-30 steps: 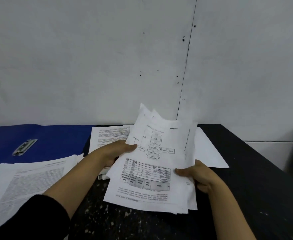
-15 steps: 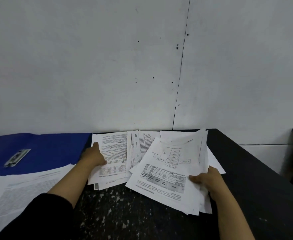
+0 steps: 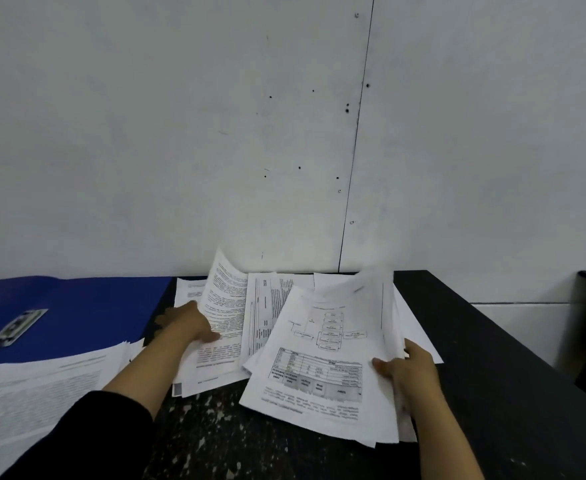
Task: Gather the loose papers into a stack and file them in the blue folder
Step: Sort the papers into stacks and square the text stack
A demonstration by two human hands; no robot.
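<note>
A fanned bundle of papers [image 3: 322, 358] is held at centre, clamped at its 3 o'clock edge by the right grip [image 3: 409, 372]. A text sheet [image 3: 225, 306], curling upward at 12 o'clock, is pinched by the left grip [image 3: 189, 323]. The sheets are judged light, limp and slippery, and best taken by squared edges. The blue folder [image 3: 87, 306] lies open at 9 o'clock on the worktop [image 3: 492, 358].

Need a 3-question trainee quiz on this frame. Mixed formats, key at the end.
1. True or false: the blue folder lies open to the left of the left hand.
2. Multiple choice: the right hand grips A) a sheaf of papers topped by a diagram sheet, B) the folder's metal clip, C) nothing.
3. Short answer: which hand holds the curled text page?

Key: 1 true; 2 A; 3 left.
</note>
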